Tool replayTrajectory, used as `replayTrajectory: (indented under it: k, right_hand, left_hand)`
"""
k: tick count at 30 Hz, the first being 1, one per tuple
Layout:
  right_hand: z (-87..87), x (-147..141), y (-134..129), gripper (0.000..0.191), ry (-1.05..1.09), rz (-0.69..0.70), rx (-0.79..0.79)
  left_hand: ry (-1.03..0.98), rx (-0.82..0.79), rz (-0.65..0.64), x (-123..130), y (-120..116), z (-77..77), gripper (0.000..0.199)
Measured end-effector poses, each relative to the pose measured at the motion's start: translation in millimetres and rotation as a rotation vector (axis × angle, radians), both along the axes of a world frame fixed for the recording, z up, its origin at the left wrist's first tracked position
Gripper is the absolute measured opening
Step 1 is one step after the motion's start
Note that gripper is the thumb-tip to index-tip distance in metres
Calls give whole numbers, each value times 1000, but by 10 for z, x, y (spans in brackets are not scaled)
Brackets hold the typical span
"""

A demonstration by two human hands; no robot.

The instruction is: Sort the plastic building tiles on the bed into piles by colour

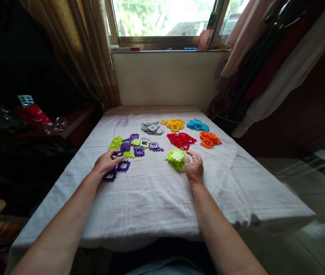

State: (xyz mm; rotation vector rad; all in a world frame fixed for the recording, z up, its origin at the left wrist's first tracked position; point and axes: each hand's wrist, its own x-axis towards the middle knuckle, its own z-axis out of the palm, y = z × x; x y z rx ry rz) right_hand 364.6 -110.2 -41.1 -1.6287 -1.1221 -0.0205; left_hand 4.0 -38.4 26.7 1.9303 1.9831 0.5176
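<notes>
The right hand curves, fingers bent, against the right side of a lime-green pile of flat, notched-edge pieces; whether it pinches one cannot be made out. The left hand reaches over the mixed purple and lime-green pieces at the left, its thumb and forefinger parted at their tips among the purple pieces; whether it grips one cannot be told. Around that hand, two dark purple frames lie on the near side, and lime-green pieces lie on the far side. Beyond the right hand's pile sits a red pile, with an orange pile to its right. Farther back, a gray pile, a yellow pile and a blue pile stand in a row. All rest on the surface, draped in a pale, creased cloth. Off to the left, a red container bears white marks too small to read. A window is behind, between a gold curtain and hanging clothes.
</notes>
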Motion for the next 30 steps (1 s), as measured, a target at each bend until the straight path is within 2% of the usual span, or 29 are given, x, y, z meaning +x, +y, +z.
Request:
replayTrajectory:
  k: [2, 6, 10, 13, 15, 19, 23, 27, 30]
  right_hand:
    - [1, 4, -2, 30, 9, 8, -8]
    - [-5, 20, -2, 30, 13, 21, -16]
    - [-14, 23, 3, 28, 0, 17, -24]
    - [-11, 15, 2, 27, -3, 9, -12]
    - [-5, 11, -2, 27, 6, 8, -1]
    - [3, 11, -2, 27, 19, 10, -5]
    - [-4, 15, 6, 27, 14, 8, 0]
    - [-13, 12, 9, 26, 18, 6, 10]
    - [-14, 10, 12, 25, 30, 9, 5]
  left_hand:
    - [-56, -1, -35, -44, -4, -11, 48]
    - [-5, -24, -23, -80, -13, -11, 33]
    - [48, -19, -64, -12, -18, 25, 47]
    - [228, -27, -65, 107, -11, 57, 55]
    - [310, -52, -40, 183, -1, 76, 55]
    - [322, -99, -33, 247, 19, 89, 49]
    - [248, -108, -49, 174, 31, 79, 47]
    - [133, -120, -30, -22, 65, 119, 47]
    - [281, -104, 71, -161, 81, 161, 54]
